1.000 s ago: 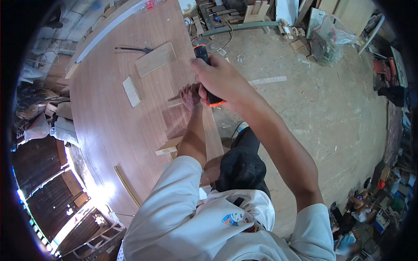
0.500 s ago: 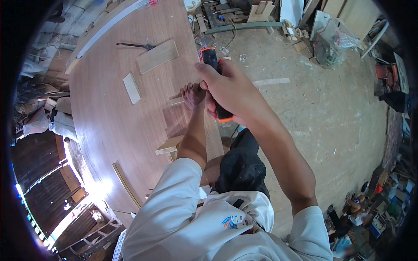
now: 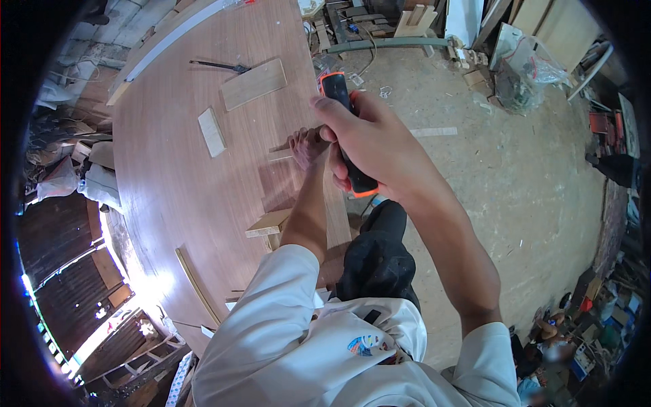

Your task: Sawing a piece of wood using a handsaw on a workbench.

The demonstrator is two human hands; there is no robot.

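My right hand (image 3: 380,146) is wrapped round a thick black tool handle with orange ends (image 3: 358,178), just beyond the table's right edge. The rest of that tool is hidden beneath the hand. Close beside it, my left hand (image 3: 309,148) presses down at the table edge with curled fingers. A narrow strip of wood (image 3: 279,157) pokes out from under those fingers. Left of it on the wood-grain table (image 3: 163,176) lie a small pale wood block (image 3: 211,132), a larger flat wood board (image 3: 253,85) and a dark slim tool (image 3: 215,66).
Near my left forearm stands a wooden piece (image 3: 268,224) on the table. A thin curved strip (image 3: 195,285) lies at the near left. Across the concrete floor are a clear plastic bag (image 3: 525,78) and wood scraps (image 3: 413,24). Another person (image 3: 553,339) sits far right.
The view has shifted slightly, so the table and its pieces appear a little further right. My right hand and the handle have moved slightly right and toward me. My left hand stays at the edge.
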